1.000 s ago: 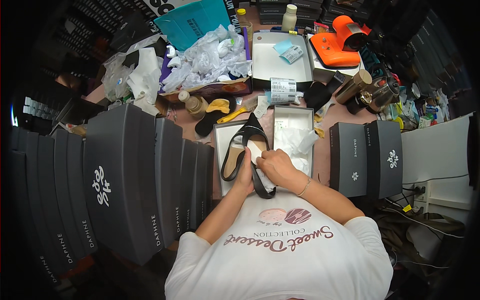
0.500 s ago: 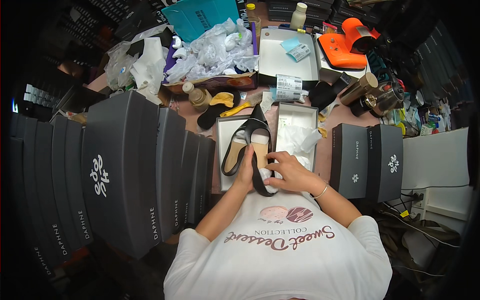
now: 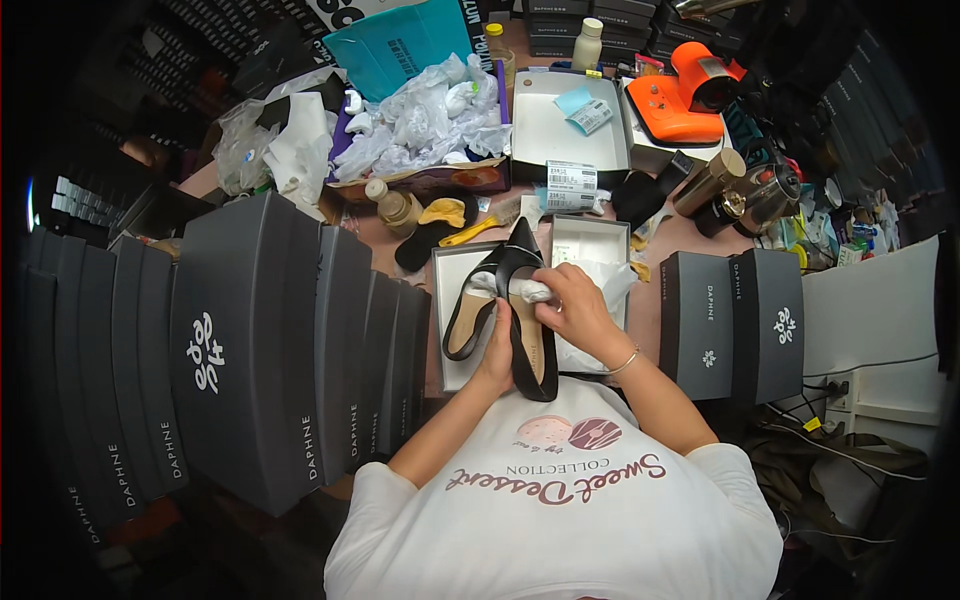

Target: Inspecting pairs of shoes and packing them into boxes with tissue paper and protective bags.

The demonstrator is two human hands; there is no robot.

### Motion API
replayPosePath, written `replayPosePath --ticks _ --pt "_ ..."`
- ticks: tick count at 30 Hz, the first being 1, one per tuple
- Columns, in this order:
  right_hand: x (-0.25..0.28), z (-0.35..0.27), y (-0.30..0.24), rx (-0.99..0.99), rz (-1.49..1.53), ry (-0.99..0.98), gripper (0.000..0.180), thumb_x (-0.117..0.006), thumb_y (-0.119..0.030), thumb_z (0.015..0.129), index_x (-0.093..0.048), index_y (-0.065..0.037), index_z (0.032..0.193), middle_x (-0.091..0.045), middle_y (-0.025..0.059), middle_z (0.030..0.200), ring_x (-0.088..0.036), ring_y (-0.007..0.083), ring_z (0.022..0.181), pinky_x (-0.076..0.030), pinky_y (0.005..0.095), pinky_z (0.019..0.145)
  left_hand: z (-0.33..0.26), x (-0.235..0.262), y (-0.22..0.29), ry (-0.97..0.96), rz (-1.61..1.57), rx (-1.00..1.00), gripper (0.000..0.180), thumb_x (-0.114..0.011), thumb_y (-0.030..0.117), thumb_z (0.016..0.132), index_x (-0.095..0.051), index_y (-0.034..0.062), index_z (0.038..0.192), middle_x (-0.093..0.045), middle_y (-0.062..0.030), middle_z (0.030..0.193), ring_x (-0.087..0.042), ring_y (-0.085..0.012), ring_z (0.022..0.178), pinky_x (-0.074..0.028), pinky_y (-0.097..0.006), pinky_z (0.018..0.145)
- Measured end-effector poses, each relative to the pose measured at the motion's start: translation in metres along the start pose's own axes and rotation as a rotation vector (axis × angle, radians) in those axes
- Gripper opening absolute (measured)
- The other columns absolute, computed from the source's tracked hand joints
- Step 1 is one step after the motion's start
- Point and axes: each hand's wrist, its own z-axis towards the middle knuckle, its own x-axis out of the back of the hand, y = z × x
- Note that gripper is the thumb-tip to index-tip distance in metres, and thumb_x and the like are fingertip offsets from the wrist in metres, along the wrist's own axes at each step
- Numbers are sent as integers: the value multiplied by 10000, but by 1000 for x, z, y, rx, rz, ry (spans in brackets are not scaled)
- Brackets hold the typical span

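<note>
Black pointed pump [image 3: 530, 335] over open box, white paper wad [image 3: 528, 291] inside toe.

The black pointed shoe [image 3: 528, 330] is now lying more upright along the lid, toe pointing away toward the open boxes, after being tilted a second ago. The right hand [image 3: 575, 315] is shifting up from the heel area to the toe opening and is pressing a wad of white tissue paper [image 3: 527, 290] into it. The left hand [image 3: 497, 350] is sliding lower, now cupping the shoe from beneath near the heel.
</note>
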Motion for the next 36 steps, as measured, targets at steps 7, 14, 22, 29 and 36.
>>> replayPosePath --ticks 7,14,22,29,36 --pt "-35 -18 12 140 -217 -110 358 -679 -98 702 -572 -110 1043 -556 75 935 -537 264 863 -411 383 757 0 7 -17 56 -3 -22 495 -468 415 952 -340 114 1323 -516 -71 1173 -555 -149 1048 -506 -298 818" --pt "-21 14 21 -96 138 -43 752 -775 -162 682 -406 -86 1333 -524 129 1194 -469 285 1155 -388 386 941 -7 0 -11 16 0 -24 511 -557 169 881 -324 95 1330 -492 -56 1145 -542 -134 1000 -495 -285 805" --pt "-14 18 45 -349 446 -121 766 -831 -298 686 -464 10 1285 -654 162 1051 -636 224 981 -486 316 845 -1 0 -18 -151 65 89 509 -559 222 859 -367 42 1294 -552 -110 1058 -599 -181 933 -536 -319 746" --pt "-9 6 96 -454 339 -213 702 -813 -351 701 -505 17 1213 -677 173 987 -667 227 900 -524 329 753 19 29 -10 227 1152 -352 697 -592 399 899 -355 -59 1369 -438 -232 1344 -405 -318 1276 -300 -348 1061" --pt "-65 -50 134 -462 -54 -164 560 -694 -177 762 -473 32 1233 -526 242 1125 -535 408 1035 -452 424 890 38 93 31 298 1858 163 724 -712 342 775 -394 -25 1312 -425 -226 1285 -512 -393 1129 -444 -452 933"
